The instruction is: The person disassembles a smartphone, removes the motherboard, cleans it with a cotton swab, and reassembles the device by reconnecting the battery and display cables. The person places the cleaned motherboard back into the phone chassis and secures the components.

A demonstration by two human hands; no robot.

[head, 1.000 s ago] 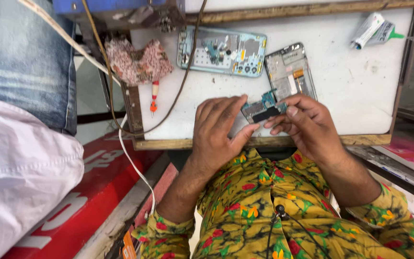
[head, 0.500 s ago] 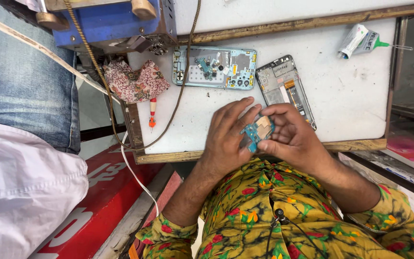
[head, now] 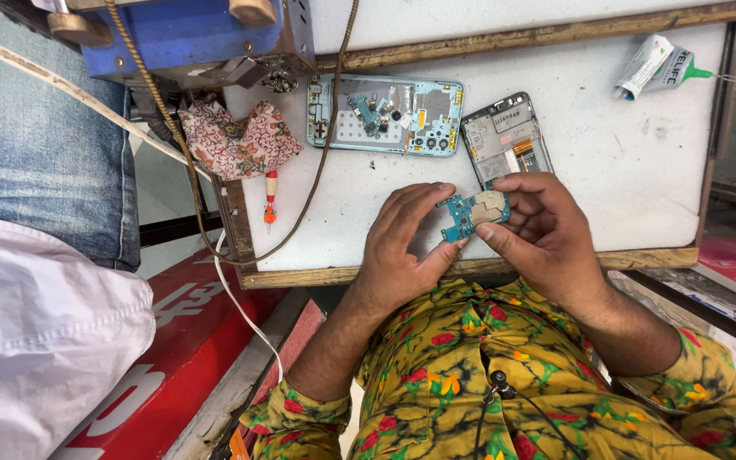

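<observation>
Since a second ago the small blue-green phone circuit board (head: 473,213) has been lifted slightly off the white worktop (head: 623,162) and turned, its gold shield now facing up, which suggests inspection is under way. The left hand (head: 402,247) pinches its lower left edge between thumb and fingers; the right hand (head: 547,234) grips its right end, just below the opened grey phone frame (head: 506,140).

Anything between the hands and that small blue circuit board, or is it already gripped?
Nothing in the way. The left hand and right hand both pinch the circuit board directly, fingertips on its edges, just above the white worktop. The open phone frame lies behind it, apart.
</observation>
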